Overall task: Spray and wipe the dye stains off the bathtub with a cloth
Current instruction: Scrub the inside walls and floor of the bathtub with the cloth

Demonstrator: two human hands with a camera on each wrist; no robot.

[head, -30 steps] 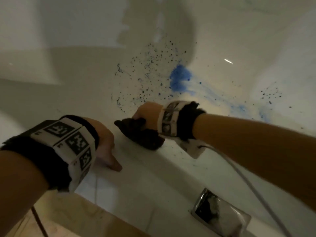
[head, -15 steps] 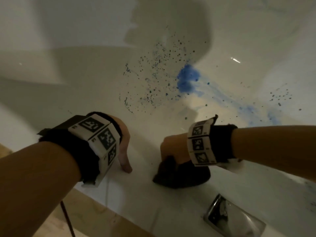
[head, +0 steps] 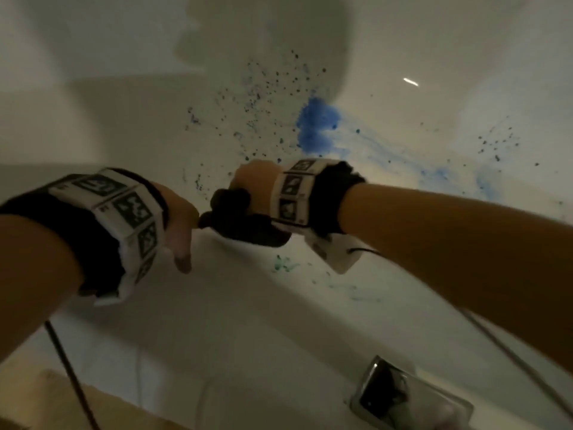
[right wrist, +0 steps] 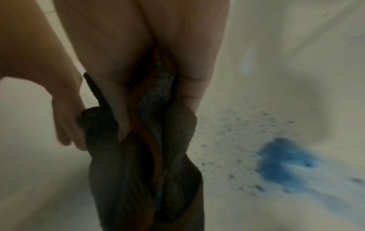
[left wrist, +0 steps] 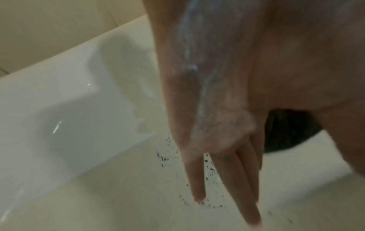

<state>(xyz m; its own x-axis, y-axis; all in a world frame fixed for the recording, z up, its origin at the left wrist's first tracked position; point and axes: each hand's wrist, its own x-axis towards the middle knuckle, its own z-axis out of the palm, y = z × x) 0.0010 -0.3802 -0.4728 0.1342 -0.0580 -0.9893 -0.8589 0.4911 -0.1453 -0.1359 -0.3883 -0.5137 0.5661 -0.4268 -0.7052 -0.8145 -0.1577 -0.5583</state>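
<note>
Left hand (head: pixel 176 225) on the bathtub (head: pixel 217 321) rim, fingers straight, holding nothing; likely bracing the lean. Right hand (head: pixel 254 184) clenches the bunched dark cloth (head: pixel 245 221) against the near wall, bunched presumably for pressure. Blue dye stains (head: pixel 316 125) beyond, unwiped.

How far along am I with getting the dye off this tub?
Early on. Done: little shows as cleaned. In hand: your right hand grips the dark cloth against the tub's near wall, while the left hand rests open on the bathtub. Left: the big blue patch, the dark speckles, and faint green smears beside the cloth.
</note>
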